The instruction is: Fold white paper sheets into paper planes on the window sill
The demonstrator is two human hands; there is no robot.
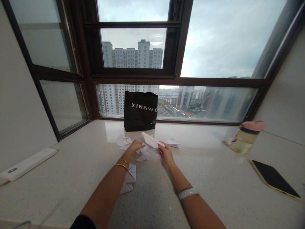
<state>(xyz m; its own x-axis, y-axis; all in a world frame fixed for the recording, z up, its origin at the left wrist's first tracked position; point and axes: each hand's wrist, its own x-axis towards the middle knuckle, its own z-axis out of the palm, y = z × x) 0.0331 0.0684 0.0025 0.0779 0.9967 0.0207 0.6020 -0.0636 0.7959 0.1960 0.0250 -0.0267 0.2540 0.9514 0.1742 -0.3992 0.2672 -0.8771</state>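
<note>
Two hands on one folded sheet, far middle of the desk

From my remote seat I see the right hand pinching a long, pointed white folded sheet of paper by its near end. Its fingers are closed on the paper, so the sheet is lifted off the pale speckled stone desk with its tip towards the far edge. The left hand sits just beside it, knuckles up and fingers curled under. I cannot tell whether they grip anything, though small white folded scraps lie right below them.

I judge the sheet to be nearly weightless, limp where it is single and stiffer along its creases. A hard squeeze would crumple it, and a nudge would slide it over the smooth stone. The best hold looks like a light pinch on the layered fold line, not the loose tip.

A small white folded piece lies left of the hands, a flat white paper stack just right of the sheet, and a larger pleated white piece beside the left forearm. A black bag with white lettering stands at the far edge. Towards the right edge are a pink-capped clear bottle and a dark phone. A white bar-shaped device rests at the left edge.
</note>
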